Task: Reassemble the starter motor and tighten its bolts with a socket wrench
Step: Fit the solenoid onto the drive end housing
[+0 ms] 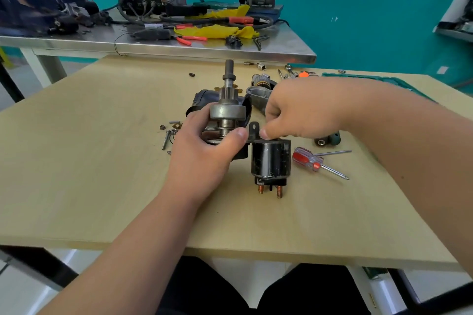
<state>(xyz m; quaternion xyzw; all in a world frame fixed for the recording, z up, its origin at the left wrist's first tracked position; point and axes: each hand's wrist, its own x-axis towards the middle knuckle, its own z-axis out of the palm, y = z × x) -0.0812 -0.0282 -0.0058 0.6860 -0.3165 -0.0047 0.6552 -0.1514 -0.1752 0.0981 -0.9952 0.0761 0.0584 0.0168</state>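
My left hand (204, 146) grips the starter motor assembly, whose grey drive gear and shaft (227, 110) stand upright above my fingers. The black solenoid (271, 158) hangs at its right side, copper terminals pointing toward me. My right hand (299, 110) reaches over the solenoid's top and pinches at the small black lever tab (254, 128) there. Behind them lie the black motor housing (202, 100) and the grey nose housing (258, 97). A socket wrench (289, 70) lies near the table's far edge.
A red-handled screwdriver (311, 161) lies right of the solenoid, with a socket and teal handle (329, 138) behind it. Loose bolts and nuts (169, 133) sit left of my left hand. A green tray (378, 82) is far right. A cluttered steel bench (179, 46) stands behind.
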